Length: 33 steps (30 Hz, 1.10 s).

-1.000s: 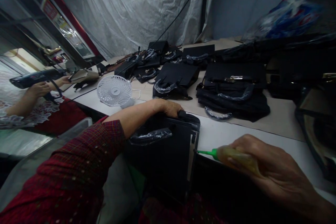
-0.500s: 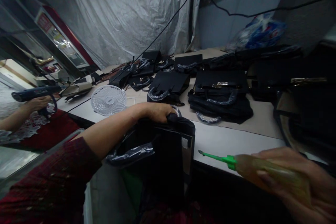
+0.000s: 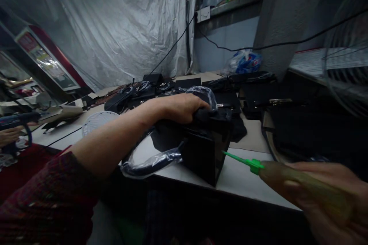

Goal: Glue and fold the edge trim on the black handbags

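Note:
My left hand (image 3: 179, 108) is closed over the top of a black handbag (image 3: 205, 149) and holds it up above the white table's (image 3: 247, 182) near edge. One plastic-wrapped handle (image 3: 152, 162) hangs from the bag on the left. Another wrapped handle (image 3: 202, 93) arches over my knuckles. My right hand (image 3: 324, 195), blurred at the lower right, grips a yellowish glue bottle (image 3: 283, 182). Its green nozzle (image 3: 241, 159) points left, with the tip just short of the bag's right edge.
Several black handbags (image 3: 258, 99) lie on the table behind. A small white fan (image 3: 96, 122) stands at the left. Another person's hand (image 3: 8, 136) at the far left holds a dark heat gun (image 3: 17, 119). A blue-and-white plastic bag (image 3: 244, 62) sits by the wall.
My left hand has lifted the bag from below the table edge up onto the table and to the right. The view has swung upward. The glue bottle stays beside the bag.

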Motion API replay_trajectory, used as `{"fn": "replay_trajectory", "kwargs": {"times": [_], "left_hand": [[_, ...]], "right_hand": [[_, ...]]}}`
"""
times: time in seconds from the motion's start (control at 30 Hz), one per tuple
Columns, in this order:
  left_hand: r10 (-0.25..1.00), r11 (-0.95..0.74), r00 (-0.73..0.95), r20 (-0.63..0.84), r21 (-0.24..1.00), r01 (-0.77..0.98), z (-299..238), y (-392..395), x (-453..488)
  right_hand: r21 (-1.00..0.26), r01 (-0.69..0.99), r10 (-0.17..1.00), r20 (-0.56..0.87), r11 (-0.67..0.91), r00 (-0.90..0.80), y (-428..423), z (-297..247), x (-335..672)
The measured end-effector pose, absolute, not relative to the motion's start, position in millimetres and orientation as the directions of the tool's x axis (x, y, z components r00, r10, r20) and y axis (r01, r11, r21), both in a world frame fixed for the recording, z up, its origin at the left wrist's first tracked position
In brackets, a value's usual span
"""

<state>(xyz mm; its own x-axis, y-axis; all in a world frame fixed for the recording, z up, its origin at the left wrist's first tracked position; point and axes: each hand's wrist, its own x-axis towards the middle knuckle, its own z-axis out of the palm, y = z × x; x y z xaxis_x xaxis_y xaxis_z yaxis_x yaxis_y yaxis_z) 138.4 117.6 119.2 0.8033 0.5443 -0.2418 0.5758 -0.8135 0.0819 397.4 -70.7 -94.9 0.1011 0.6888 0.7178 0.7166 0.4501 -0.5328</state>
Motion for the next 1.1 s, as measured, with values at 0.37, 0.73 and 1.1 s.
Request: {"fn": "replay_trajectory", "kwargs": {"times": [0.37,0.73,1.1], "left_hand": [[0.661,-0.743,0.751,0.009,-0.136,0.656,64,125,142],[0.621,-0.738,0.775,0.121,-0.242,0.629,52,132,150],[0.615,-0.732,0.772,0.160,-0.248,0.635,48,131,150]], "right_hand": [[-0.360,0.773,0.575,0.818,0.522,-0.007,-48,-79,380],[-0.049,0.841,0.454,0.858,0.539,-0.241,-31,-78,392],[0.034,0.814,0.434,0.833,0.580,-0.344,-28,-67,386]]}}
